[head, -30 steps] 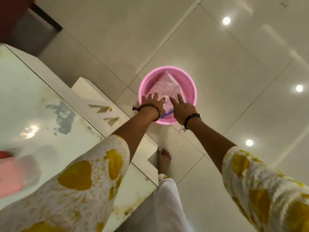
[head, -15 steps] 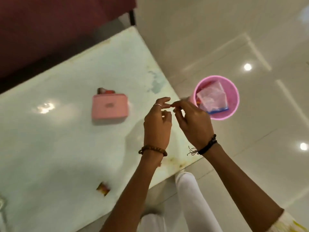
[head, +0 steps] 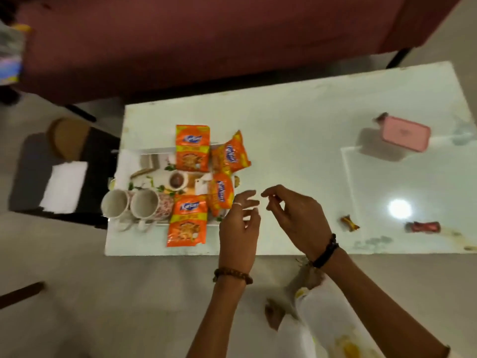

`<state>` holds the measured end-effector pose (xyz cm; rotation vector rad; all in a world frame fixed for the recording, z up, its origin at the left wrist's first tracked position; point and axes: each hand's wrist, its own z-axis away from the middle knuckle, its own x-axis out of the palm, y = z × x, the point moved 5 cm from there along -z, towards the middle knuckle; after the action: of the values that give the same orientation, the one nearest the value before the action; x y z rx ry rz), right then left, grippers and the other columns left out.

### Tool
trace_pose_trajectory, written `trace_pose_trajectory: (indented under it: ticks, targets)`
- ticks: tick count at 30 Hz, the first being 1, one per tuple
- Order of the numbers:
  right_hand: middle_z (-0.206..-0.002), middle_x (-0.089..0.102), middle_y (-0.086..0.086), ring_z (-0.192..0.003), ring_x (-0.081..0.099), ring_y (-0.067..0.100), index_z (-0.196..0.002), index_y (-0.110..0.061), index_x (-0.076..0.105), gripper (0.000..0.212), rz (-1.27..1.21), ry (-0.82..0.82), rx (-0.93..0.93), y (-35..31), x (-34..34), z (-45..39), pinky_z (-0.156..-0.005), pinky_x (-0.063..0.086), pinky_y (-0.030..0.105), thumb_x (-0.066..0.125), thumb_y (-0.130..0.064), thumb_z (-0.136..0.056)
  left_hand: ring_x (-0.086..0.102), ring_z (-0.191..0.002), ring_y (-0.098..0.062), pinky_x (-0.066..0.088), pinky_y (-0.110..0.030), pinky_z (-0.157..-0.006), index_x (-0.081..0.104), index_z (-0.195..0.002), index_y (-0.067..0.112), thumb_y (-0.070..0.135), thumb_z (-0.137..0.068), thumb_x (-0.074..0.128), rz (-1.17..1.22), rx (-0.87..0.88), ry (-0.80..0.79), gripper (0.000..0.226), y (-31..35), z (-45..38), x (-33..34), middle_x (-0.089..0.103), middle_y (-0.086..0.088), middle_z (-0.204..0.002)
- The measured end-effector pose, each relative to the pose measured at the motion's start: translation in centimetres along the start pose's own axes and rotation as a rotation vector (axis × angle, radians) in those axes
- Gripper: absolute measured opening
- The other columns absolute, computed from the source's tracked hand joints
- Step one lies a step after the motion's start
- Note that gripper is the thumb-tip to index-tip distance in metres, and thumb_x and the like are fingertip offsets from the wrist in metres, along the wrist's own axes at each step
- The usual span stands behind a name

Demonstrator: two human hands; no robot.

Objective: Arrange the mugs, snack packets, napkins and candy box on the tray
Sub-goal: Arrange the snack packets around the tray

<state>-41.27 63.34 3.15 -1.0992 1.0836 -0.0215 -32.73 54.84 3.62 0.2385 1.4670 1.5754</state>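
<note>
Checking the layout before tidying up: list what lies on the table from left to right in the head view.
two mugs → orange snack packets on the tray → left hand → right hand → small brown candy → red candy, with the pink box farther back.

Far packet [head: 192, 148]: orange snack packet, blue oval logo with white script, reads roughly "Kurkure"; blurred, not certain letter for letter.
Right-far packet [head: 230, 155]: same blue logo, tilted; script too smeared to read.
Middle packet [head: 221, 193]: same blue logo, running lengthwise along the packet; script not legible.
Near packet [head: 188, 220]: blue logo, again roughly "Kurkure"; yellow band below it carries small print, unreadable.
Pink box [head: 405, 134], far right on table: faint mark on lid, cannot be read.
2 wrapped candies [head: 349, 223], near right: no print legible.
Numbers, signs: none readable.
</note>
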Motion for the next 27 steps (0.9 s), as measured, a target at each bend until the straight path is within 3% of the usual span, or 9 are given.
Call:
trace_pose_trajectory:
  ticks: [3,6,10,12,16,19,23,27]
  targets:
    - [-0.093,0.073,-0.002,-0.065,0.062,0.02,-0.105,-0.023,0.06,0.017,-0.006,-0.058,-0.02,-2.2,4.9,-1.4,-0.057,0.043,0.029,0.048,-0.021,-0.093,0.06,-0.093,-0.012,0.041,0.002,-0.069,0.055,-0.116,0.014,0.002,-0.09,0.049,-0.009,-0.068,0.057,0.03,-4.3,-0.4,-4.2,0.065,-0.004,-0.106]
    - [-0.1,0.07,0.001,-0.074,0.063,0.022,-0.106,-0.02,0.058,0.017,-0.011,-0.076,-0.006,-3.5,9.4,-2.9,-0.058,0.038,0.027,0.048,-0.02,-0.093,0.057,-0.099,-0.015,0.045,-0.011,-0.081,0.055,-0.115,0.012,-0.003,-0.089,0.048,0.001,-0.154,0.071,0.031,-8.2,-1.3,-7.5,0.063,-0.005,-0.106]
    - [-0.11,0.059,0.009,-0.09,0.061,0.026,-0.11,-0.014,0.053,0.021,-0.053,0.06,0.153,-3.4,12.4,-5.1,-0.06,0.045,0.03,0.054,-0.02,-0.09,0.056,-0.108,-0.017,0.045,-0.023,-0.093,0.055,-0.12,0.008,-0.003,-0.089,0.046,-0.017,-0.249,0.016,0.034,-11.4,-4.2,-10.0,0.062,-0.009,-0.119]
    - [-0.113,0.051,0.015,-0.099,0.055,0.03,-0.113,-0.008,0.048,0.034,-0.073,0.131,0.307,-2.2,13.1,-6.6,-0.065,0.051,0.039,0.061,-0.02,-0.085,0.052,-0.12,-0.022,0.042,-0.036,-0.103,0.053,-0.123,0.005,-0.004,-0.089,0.044,-0.055,-0.285,-0.051,0.037,-12.7,-6.8,-10.1,0.058,-0.012,-0.129]
    - [-0.117,0.046,0.02,-0.109,0.045,0.037,-0.115,-0.004,0.044,0.057,0.012,0.132,0.602,0.2,14.3,-8.2,-0.082,0.044,0.044,0.073,-0.029,-0.074,0.036,-0.135,-0.024,0.03,-0.031,-0.111,0.041,-0.136,0.007,-0.003,-0.089,0.044,-0.274,-0.238,-0.27,0.048,-13.7,-11.9,-8.9,0.041,-0.01,-0.146]
    - [-0.118,0.045,0.018,-0.11,0.042,0.038,-0.115,-0.007,0.044,0.068,0.179,0.166,0.746,0.8,14.8,-8.2,-0.086,0.039,0.048,0.078,-0.04,-0.066,0.016,-0.144,-0.024,0.022,-0.036,-0.116,0.026,-0.144,0.011,0.002,-0.086,0.052,-0.449,-0.241,-0.458,0.064,-15.3,-14.2,-7.9,0.016,-0.01,-0.156]
    - [-0.124,0.04,0.021,-0.111,0.046,0.04,-0.122,-0.006,0.035,0.077,0.0,0.186,0.801,1.0,16.3,-8.0,-0.084,0.046,0.047,0.082,-0.024,-0.064,-0.002,-0.146,-0.027,0.008,-0.046,-0.118,0.01,-0.148,0.024,0.023,-0.084,0.062,-0.609,-0.174,-0.565,0.082,-17.2,-15.0,-7.1,0.0,-0.007,-0.159]
    - [-0.125,0.051,0.016,-0.104,0.06,0.036,-0.125,-0.013,0.028,0.067,-0.191,0.15,0.789,0.9,17.2,-7.6,-0.081,0.054,0.046,0.073,-0.01,-0.075,-0.011,-0.146,-0.028,-0.001,-0.053,-0.115,0.008,-0.146,0.036,0.038,-0.082,0.061,-0.742,-0.089,-0.665,0.082,-18.8,-15.2,-6.4,-0.006,-0.004,-0.159]
